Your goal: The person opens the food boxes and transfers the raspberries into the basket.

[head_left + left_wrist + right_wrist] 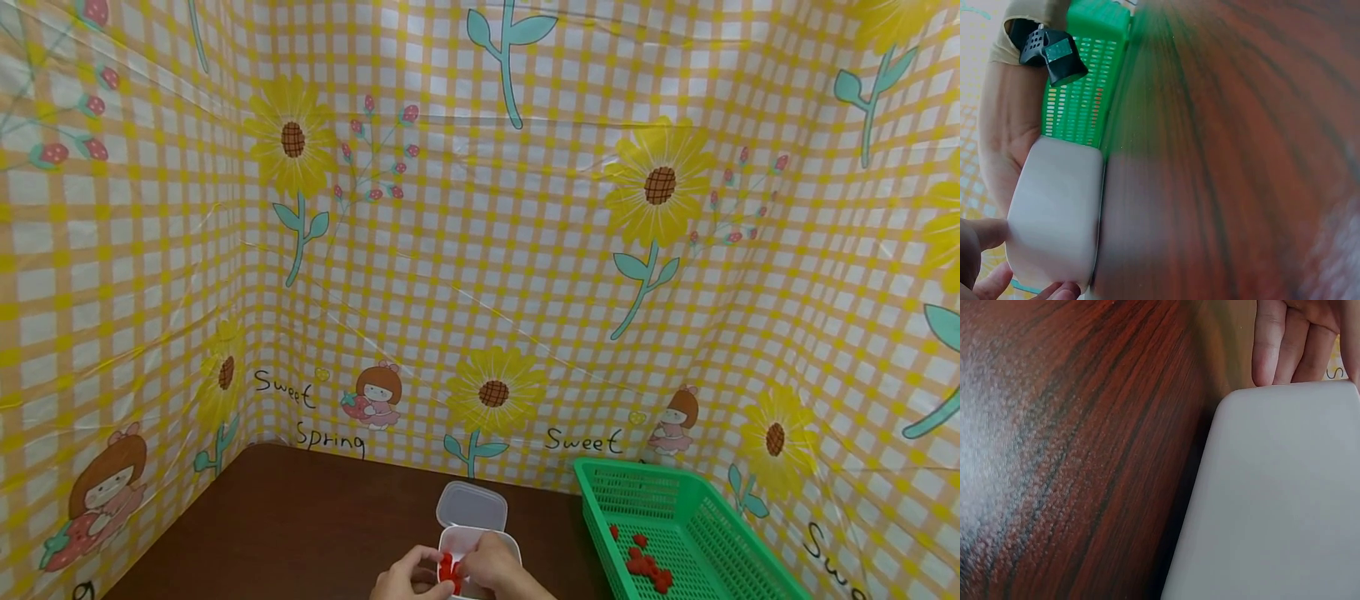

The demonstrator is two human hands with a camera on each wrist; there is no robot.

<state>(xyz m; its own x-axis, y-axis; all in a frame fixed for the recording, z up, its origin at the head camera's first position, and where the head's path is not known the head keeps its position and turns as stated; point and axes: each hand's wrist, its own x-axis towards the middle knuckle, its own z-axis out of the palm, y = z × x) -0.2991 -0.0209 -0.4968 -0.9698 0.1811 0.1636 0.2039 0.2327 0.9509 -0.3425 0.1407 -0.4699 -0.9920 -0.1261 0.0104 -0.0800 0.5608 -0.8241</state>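
A white plastic box (512, 543) stands on the table with several small red pieces (447, 572) inside its left part. My left hand (411, 577) holds the box at its left side, index finger and thumb at the rim. In the left wrist view its fingertips (1067, 290) touch the outer wall. My right hand (497, 568) reaches down into the box from the right. Its fingertips are hidden, so whether they pinch a piece does not show. Behind the box lies a translucent lid (472, 506).
To the right stands a green plastic basket (592, 508) with perforated walls, holding several red pieces (647, 567). The dark brown wooden table (300, 525) reaches back to a checked, flower-printed cloth (450, 250), which hangs behind and on both sides.
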